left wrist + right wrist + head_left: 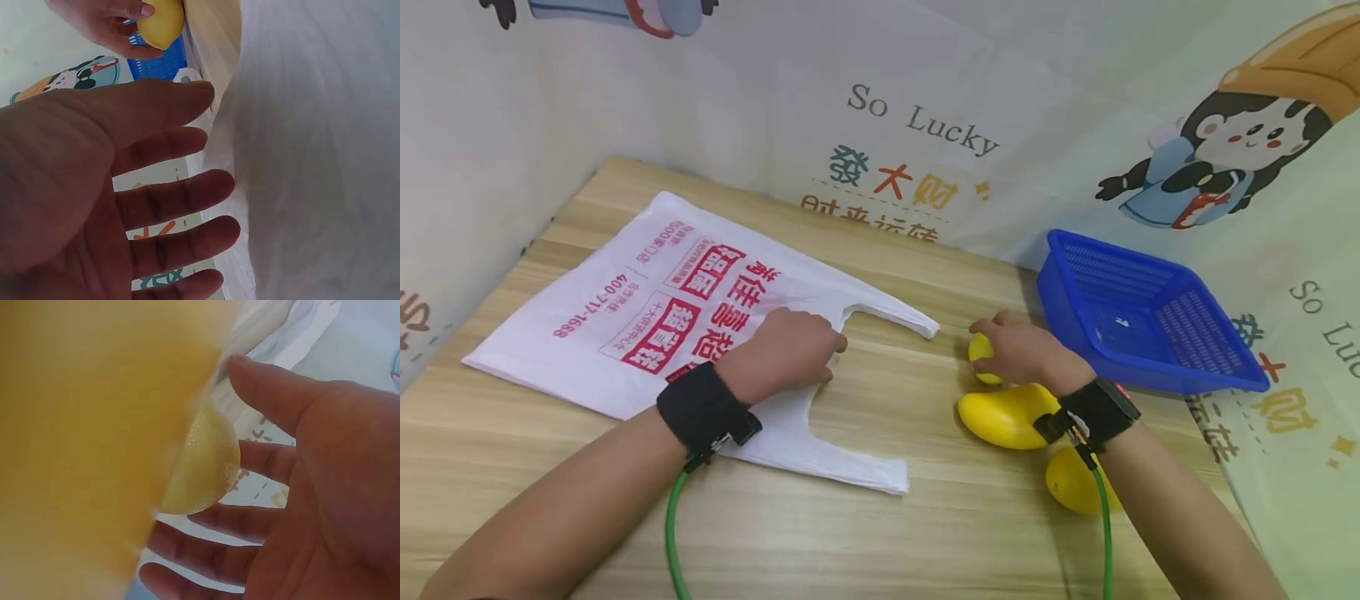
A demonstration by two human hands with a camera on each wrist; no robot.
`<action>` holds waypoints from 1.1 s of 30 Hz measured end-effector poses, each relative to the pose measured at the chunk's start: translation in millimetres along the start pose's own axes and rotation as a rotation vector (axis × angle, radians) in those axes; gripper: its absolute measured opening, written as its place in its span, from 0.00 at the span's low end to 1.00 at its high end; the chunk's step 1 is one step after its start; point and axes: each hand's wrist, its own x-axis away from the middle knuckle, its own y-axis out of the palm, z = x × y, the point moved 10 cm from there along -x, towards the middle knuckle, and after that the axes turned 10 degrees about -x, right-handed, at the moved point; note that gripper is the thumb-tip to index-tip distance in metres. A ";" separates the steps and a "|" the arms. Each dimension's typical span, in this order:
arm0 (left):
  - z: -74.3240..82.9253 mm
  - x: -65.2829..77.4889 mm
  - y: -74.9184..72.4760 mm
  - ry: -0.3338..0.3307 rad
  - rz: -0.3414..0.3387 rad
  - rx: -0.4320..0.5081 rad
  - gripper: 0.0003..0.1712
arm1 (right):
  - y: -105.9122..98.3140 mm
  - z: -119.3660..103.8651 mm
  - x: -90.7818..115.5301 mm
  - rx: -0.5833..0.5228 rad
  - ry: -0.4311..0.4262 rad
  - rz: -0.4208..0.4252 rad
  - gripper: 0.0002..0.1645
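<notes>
A white plastic carrier bag [617,292] with red print lies flat, its handles pointing right. My left hand [790,354] is over its mouth end; in the left wrist view its fingers [181,197] are extended beside the white plastic, holding nothing. My right hand [1026,350] reaches around a small yellow lemon [981,357]. In the right wrist view the thumb stands apart from the lemon [209,465], while loosely bent fingers [212,550] lie along its far side. Below that hand lies a yellow mango [1003,417]; a large yellow blur hides much of the right wrist view.
A blue plastic basket [1150,304] with slotted walls stands at the back right, beyond my right hand. Another yellow fruit [1075,482] lies partly under my right forearm. The wooden table [985,533] meets a printed cloth backdrop [760,92]. Green cables [673,533] trail from both wrists.
</notes>
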 end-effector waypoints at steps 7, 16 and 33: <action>0.0 5.0 3.1 0.009 -0.006 0.036 0.13 | 4.3 -1.7 -5.3 -0.008 -0.006 -0.037 0.35; 3.6 4.5 4.4 0.031 -0.025 0.043 0.15 | 8.1 -1.3 -7.8 -0.013 -0.022 -0.063 0.33; 10.0 -0.5 0.6 0.055 0.053 0.027 0.13 | 7.7 2.1 -2.0 -0.032 0.010 -0.089 0.31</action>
